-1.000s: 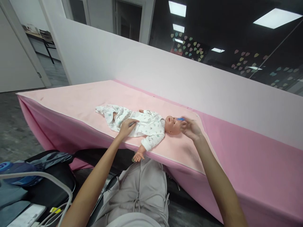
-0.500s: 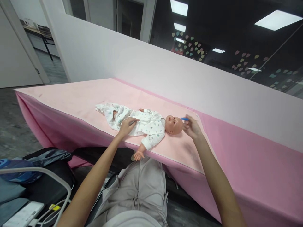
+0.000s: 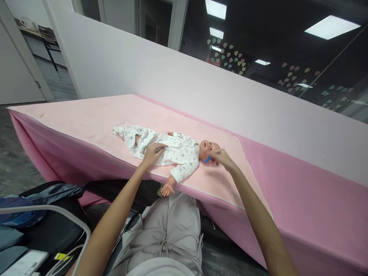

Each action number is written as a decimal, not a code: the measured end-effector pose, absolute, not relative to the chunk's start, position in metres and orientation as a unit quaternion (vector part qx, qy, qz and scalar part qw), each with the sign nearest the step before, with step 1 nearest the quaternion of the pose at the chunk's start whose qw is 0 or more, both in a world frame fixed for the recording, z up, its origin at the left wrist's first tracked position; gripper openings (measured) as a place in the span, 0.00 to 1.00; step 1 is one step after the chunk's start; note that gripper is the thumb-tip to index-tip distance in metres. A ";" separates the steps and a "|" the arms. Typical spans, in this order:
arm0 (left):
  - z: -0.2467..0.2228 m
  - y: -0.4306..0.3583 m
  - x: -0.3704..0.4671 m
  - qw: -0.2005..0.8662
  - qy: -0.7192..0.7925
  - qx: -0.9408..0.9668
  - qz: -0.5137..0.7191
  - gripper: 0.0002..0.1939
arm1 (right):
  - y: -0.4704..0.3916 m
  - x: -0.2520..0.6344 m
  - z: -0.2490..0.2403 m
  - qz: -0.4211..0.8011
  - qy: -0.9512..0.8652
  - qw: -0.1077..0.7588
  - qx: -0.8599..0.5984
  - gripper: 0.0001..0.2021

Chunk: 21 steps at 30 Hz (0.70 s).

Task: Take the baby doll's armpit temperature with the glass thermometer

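A baby doll [image 3: 185, 151] lies on its back across the pink table, its head to the right. It wears a white printed sleepsuit [image 3: 179, 145], and one forearm hangs over the near edge. My left hand [image 3: 153, 154] rests on the doll's lower belly with the fingers stretched out over the fabric. At the doll's head, my right hand [image 3: 223, 158] is closed around a small blue stick-like object [image 3: 207, 160]. The blue end is beside the cheek and ear; whether it touches is unclear. My fingers hide part of the doll's head.
Pale pink cloth covers the table [image 3: 94, 115], which stands against a white wall [image 3: 115, 65]. A black chair [image 3: 66, 214] at lower left carries a blue bag, a white box [image 3: 25, 264] and cables. My lap is at the near edge.
My right hand has moved left and slightly down, from the crown to the side of the doll's head, carrying the blue object. My left hand stays on the doll.
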<state>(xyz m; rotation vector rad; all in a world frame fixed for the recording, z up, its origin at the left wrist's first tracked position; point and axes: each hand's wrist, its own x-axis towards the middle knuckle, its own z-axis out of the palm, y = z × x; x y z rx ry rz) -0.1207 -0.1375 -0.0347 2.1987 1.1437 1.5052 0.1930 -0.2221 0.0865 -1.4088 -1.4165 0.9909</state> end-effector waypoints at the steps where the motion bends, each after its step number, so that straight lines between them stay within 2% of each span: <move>1: -0.034 -0.138 -0.121 0.124 0.393 0.752 0.515 0.13 | -0.222 0.192 0.086 0.395 -0.577 0.429 -0.572 0.16; 9: -0.033 -0.139 -0.120 0.120 0.400 0.751 0.511 0.13 | -0.222 0.181 0.095 0.329 -0.640 0.408 -0.561 0.15; 17: -0.034 -0.139 -0.121 0.120 0.389 0.754 0.515 0.12 | -0.216 0.166 0.092 0.291 -0.680 0.424 -0.522 0.17; 19: -0.034 -0.139 -0.121 0.123 0.388 0.752 0.518 0.12 | -0.218 0.164 0.081 0.251 -0.683 0.435 -0.531 0.19; 21: -0.034 -0.140 -0.121 0.125 0.389 0.752 0.517 0.12 | -0.221 0.165 0.064 0.165 -0.720 0.375 -0.560 0.20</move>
